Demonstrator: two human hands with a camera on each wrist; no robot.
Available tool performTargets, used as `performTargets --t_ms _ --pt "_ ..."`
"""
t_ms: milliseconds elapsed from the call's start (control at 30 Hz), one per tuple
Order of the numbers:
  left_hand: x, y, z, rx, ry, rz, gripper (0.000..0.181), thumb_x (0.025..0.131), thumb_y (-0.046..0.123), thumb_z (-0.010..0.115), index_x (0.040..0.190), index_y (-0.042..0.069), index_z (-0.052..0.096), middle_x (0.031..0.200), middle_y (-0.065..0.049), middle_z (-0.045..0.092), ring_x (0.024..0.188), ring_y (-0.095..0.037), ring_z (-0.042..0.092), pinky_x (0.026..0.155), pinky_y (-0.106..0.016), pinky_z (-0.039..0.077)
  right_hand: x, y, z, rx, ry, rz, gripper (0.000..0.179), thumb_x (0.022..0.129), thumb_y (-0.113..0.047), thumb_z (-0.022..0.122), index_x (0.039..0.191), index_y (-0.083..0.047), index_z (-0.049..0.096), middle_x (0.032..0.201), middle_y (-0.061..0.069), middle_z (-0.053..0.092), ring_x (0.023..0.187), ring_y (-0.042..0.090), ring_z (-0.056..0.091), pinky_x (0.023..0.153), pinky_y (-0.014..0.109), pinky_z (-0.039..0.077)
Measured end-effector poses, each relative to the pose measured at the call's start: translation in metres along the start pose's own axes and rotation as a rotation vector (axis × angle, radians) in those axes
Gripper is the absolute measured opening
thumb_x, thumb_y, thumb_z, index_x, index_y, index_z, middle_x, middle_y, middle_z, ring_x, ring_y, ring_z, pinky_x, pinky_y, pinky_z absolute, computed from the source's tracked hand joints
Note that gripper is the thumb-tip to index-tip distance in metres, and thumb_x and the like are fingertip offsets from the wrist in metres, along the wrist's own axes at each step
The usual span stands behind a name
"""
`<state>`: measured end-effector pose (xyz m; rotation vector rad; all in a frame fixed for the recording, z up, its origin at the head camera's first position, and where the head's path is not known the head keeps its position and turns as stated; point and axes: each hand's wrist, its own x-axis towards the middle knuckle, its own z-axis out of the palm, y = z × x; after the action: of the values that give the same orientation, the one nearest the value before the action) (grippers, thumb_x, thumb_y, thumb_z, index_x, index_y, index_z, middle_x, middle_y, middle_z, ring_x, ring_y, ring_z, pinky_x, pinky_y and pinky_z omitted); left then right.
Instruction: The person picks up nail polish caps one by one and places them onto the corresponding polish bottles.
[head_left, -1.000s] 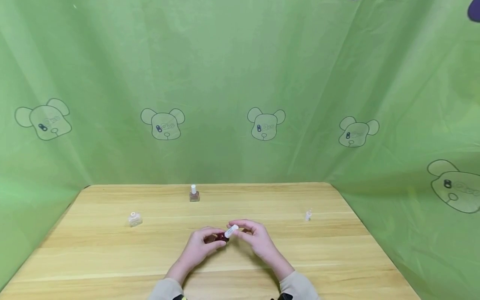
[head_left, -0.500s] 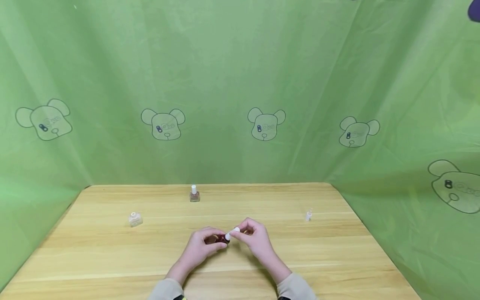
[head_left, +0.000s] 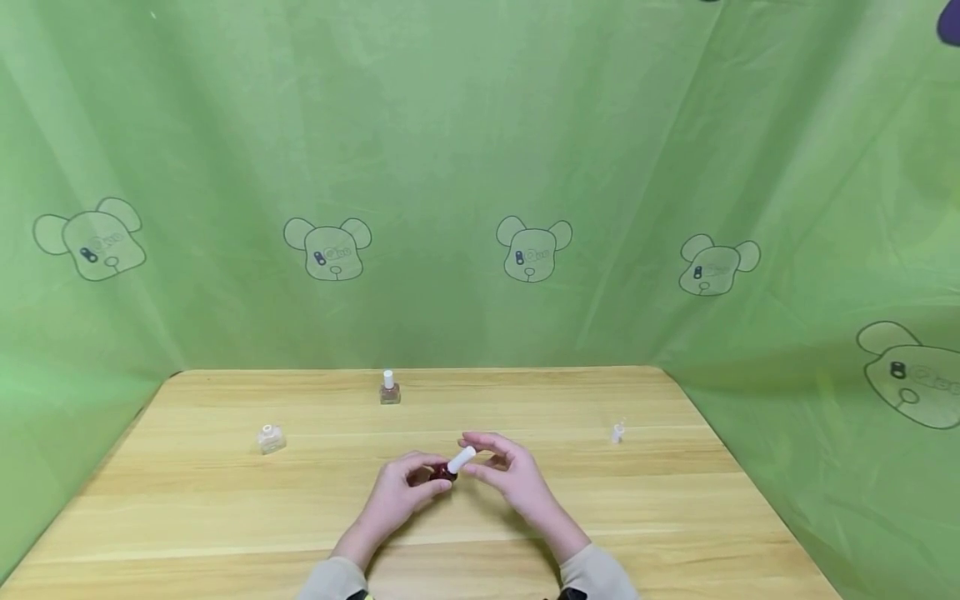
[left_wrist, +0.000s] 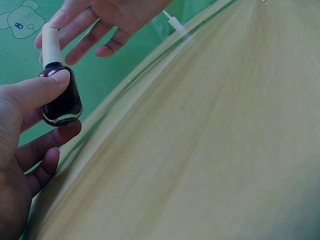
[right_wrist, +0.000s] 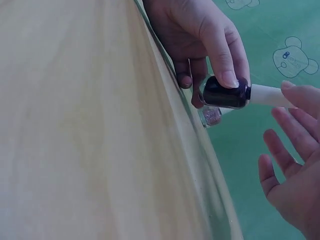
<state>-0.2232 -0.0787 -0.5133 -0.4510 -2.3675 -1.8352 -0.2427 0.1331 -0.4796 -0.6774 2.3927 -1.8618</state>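
Observation:
A nail polish bottle (left_wrist: 62,102) with dark red polish and a long white cap (head_left: 462,459) is held tilted above the table. My left hand (head_left: 397,496) pinches its glass body between thumb and fingers. Beside the cap is my right hand (head_left: 517,482), its fingers spread and loosely bent. In the right wrist view, the right thumb (right_wrist: 302,97) lies at the cap's end while the other fingers stand apart from it. The cap sits on the bottle's neck; how tightly I cannot tell.
On the wooden table (head_left: 225,517), an uncapped clear bottle (head_left: 271,439) stands left. A capped pinkish nail polish bottle (head_left: 389,389) is at the back. A loose white brush cap (head_left: 617,432) stands right, brush upward. A green curtain (head_left: 427,167) surrounds the table.
Half a second ago my right fingers pinched the white cap; now they have spread away from it, much as one second ago. The left hand keeps its hold on the bottle.

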Motion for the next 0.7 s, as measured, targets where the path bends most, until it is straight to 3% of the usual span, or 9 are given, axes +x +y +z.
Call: performTargets --t_ms 200,433,700 --pt "0.0009 0.0006 0.0012 0.006 0.008 -0.005 0.031 0.077 0.018 0.080 0.107 0.014 0.073 0.102 -0.005 0.073 0.087 -0.017 0.063 0.073 -0.018 0.049 0.0002 -0.0006 -0.0024 -0.020 0.003 0.010 0.037 0.086 -0.019 0.072 0.121 -0.008 0.066 0.122 0.011 0.069 0.103 0.000 0.061 0.087 0.023 0.050" --pt "0.0021 0.0006 0.0010 0.074 -0.002 0.011 0.028 0.078 0.021 0.080 0.105 0.015 0.074 0.101 -0.004 0.074 0.084 -0.010 0.058 0.073 -0.019 0.047 0.0005 -0.0012 -0.0023 -0.031 0.025 0.026 0.030 0.086 -0.017 0.073 0.114 -0.007 0.069 0.116 0.013 0.071 0.097 0.003 0.062 0.087 0.023 0.049" --pt "-0.0001 0.0005 0.0005 0.024 -0.020 0.022 0.028 0.078 0.019 0.080 0.105 0.015 0.074 0.103 -0.002 0.074 0.093 -0.015 0.064 0.078 -0.021 0.050 0.0008 -0.0021 0.0035 -0.064 0.129 0.048 0.020 0.079 -0.015 0.079 0.097 -0.007 0.072 0.096 0.010 0.074 0.085 0.003 0.062 0.079 0.022 0.049"
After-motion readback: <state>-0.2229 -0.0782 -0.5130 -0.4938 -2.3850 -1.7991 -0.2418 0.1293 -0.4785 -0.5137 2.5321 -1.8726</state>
